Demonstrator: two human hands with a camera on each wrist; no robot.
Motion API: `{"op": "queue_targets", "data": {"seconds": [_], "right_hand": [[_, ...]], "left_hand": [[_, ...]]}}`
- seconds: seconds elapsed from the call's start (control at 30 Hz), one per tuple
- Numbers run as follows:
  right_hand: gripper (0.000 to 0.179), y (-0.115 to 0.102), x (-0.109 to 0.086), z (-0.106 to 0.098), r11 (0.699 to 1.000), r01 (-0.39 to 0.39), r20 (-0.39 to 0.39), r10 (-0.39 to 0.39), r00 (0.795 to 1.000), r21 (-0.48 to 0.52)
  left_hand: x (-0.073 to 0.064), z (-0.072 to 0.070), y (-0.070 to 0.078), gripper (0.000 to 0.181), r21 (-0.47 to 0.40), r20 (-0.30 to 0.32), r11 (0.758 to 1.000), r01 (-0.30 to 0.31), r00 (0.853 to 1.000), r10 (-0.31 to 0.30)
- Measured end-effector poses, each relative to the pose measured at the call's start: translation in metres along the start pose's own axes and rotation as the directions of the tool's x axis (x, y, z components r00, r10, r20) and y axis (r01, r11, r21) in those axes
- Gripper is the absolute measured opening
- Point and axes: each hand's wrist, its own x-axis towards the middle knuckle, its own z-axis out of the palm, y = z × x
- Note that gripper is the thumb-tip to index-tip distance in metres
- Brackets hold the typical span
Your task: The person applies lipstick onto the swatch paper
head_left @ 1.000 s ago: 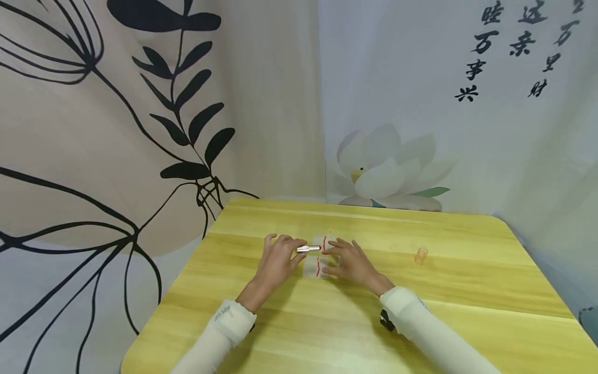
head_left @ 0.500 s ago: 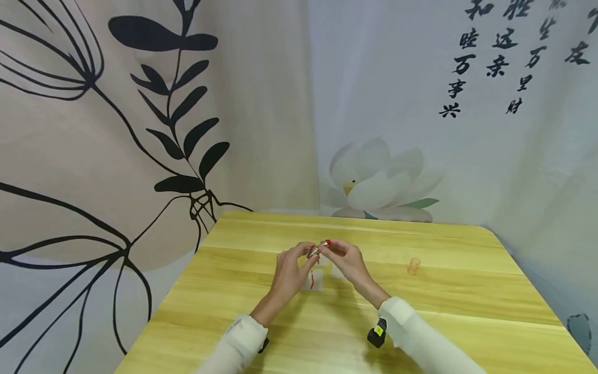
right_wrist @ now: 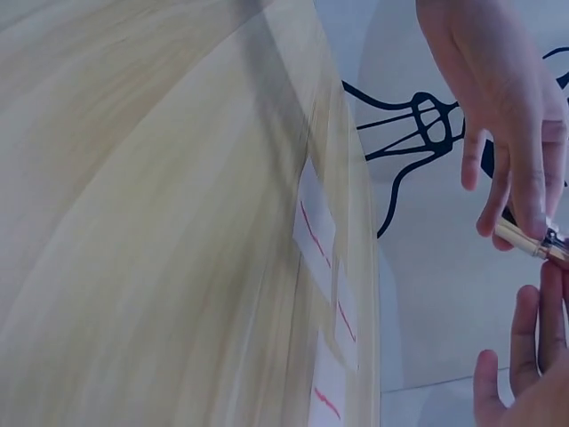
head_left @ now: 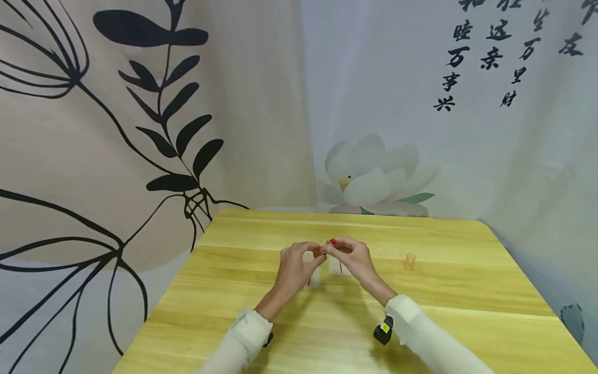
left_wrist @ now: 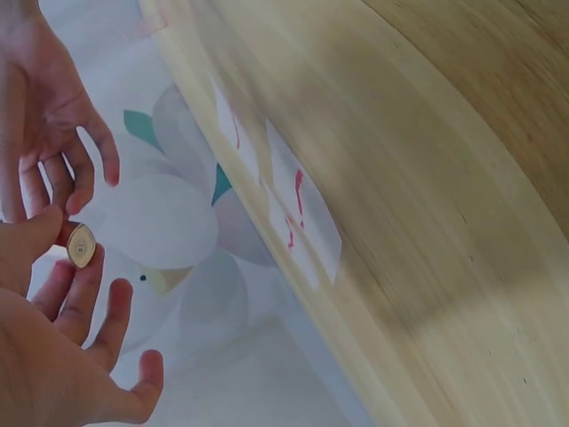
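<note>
Above the far-middle part of the table, both hands meet at a small metallic lipstick with a red end (head_left: 332,242). My left hand (head_left: 293,270) pinches its pale gold base (right_wrist: 516,237) between thumb and fingers; the base's flat marked end (left_wrist: 81,245) faces the left wrist camera. My right hand (head_left: 358,262) pinches the other part, near the red end, with thumb and index finger; the fingers hide much of it. Under the hands lie white paper slips with red strokes, one slip (head_left: 314,281) by the left hand and another (head_left: 335,267) below the right.
Three paper slips show in the right wrist view, the nearest one (right_wrist: 325,391) at its bottom edge. A faint orange-brown figure (head_left: 409,261) lies on the wooden table (head_left: 439,280) to the right. A printed curtain (head_left: 261,130) hangs behind the table's far edge.
The left hand alone held the lipstick a second ago, with the right hand over the slips. The right hand then rose and took hold of it too. The head view has shifted slightly.
</note>
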Motion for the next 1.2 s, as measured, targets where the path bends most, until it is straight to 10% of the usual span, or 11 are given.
{"op": "queue_targets", "data": {"seconds": [1.2], "right_hand": [[0.038, 0.006, 0.0, -0.011, 0.994, 0.108, 0.142, -0.103, 0.984, -0.027]], "left_hand": [[-0.005, 0.004, -0.004, 0.028, -0.132, 0.121, 0.991, -0.008, 0.992, 0.025]]}}
